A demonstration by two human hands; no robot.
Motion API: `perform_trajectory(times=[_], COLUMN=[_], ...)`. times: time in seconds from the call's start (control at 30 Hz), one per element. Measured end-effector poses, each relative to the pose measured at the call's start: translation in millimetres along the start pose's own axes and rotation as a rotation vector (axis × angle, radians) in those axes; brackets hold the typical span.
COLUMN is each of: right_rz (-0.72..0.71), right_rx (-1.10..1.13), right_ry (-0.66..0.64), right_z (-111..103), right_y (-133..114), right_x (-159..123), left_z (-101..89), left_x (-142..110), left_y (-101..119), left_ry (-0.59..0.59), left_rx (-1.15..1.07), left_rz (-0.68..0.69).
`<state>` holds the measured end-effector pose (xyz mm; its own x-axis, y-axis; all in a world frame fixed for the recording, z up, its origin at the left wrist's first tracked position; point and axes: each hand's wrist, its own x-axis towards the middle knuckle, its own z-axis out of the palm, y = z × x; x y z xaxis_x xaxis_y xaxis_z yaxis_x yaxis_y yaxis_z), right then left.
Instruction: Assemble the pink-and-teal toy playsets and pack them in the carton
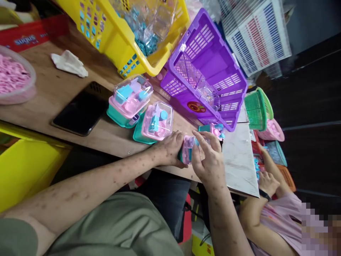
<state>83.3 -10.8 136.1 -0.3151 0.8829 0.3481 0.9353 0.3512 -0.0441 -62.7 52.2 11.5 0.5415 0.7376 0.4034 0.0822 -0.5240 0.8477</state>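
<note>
Between my two hands at the table's near edge is a small toy case (pixel 187 149) in pink and teal with blue pieces. My left hand (pixel 170 147) is wrapped round its left side. My right hand (pixel 210 158) bends over its right side, thumb and fingers at the top; they partly hide the case. Just left stand two similar toy cases with clear lids, one nearer (pixel 157 122) and one farther off (pixel 130 101). Another teal and pink case (pixel 207 128), its small pieces showing, sits behind my right hand.
A yellow basket (pixel 128 39) with clear and teal parts and a purple basket (pixel 183 103) with clear covers stand behind. Leftward lie a black phone (pixel 81 108), a crumpled tissue (pixel 69 64) and a tub of pink parts (pixel 16 80). A co-worker's hand (pixel 268 183) is at right.
</note>
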Motion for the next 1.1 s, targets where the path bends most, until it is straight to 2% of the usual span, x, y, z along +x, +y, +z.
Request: perform_trajectory(times=[0.23, 0.6, 0.8, 1.1], right_rz=[-0.076, -0.040, -0.034, -0.048], right_rx=[-0.052, -0.046, 0.015, -0.003], right_ry=[-0.004, -0.026, 0.058, 0.073], right_z=[-3.4, -4.5, -5.3, -6.0], right_y=[-6.6, 0.2, -0.7, -3.3], right_x=[1.6, 2.3, -0.4, 1.8], left_z=[-3.5, 3.3, 1.3, 0.2], left_x=[-2.1, -2.9, -0.6, 0.6], left_y=[2.5, 0.5, -0.7, -1.1], left_ry=[-0.021, 0.012, -0.015, -0.019], left_rx=[-0.015, 0.007, -0.005, 0.018], left_rz=[0.016, 0.014, 0.010, 0.002])
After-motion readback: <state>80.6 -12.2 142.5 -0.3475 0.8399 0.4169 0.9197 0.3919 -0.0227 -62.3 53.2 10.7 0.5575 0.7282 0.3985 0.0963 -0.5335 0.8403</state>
